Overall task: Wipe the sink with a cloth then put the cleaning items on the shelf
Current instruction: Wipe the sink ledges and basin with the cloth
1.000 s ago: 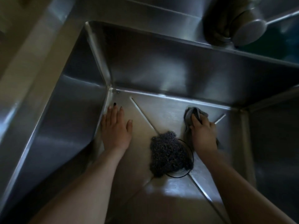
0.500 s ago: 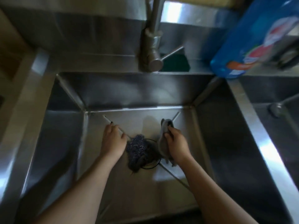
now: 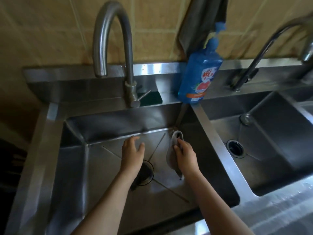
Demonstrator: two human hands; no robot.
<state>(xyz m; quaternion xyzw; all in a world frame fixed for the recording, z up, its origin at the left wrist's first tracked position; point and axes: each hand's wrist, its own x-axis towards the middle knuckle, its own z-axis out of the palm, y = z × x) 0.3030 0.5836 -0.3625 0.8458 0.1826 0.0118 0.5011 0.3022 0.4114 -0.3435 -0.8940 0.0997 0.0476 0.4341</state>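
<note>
Grey cloth centre frame in the left sink, near its back-right corner, right hand grip closed round it. Left hand grip open, fingers spread; its forearm covers part of the drain. Blue bottle and tap on the rear ledge above.

Steel sink unit: blue detergent bottle, dark green sponge on back ledge.

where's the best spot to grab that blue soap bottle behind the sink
Grip the blue bottle round its upper body, below the pump, reaching from the front: it stands upright on the sink ledge with the wall behind.
</note>
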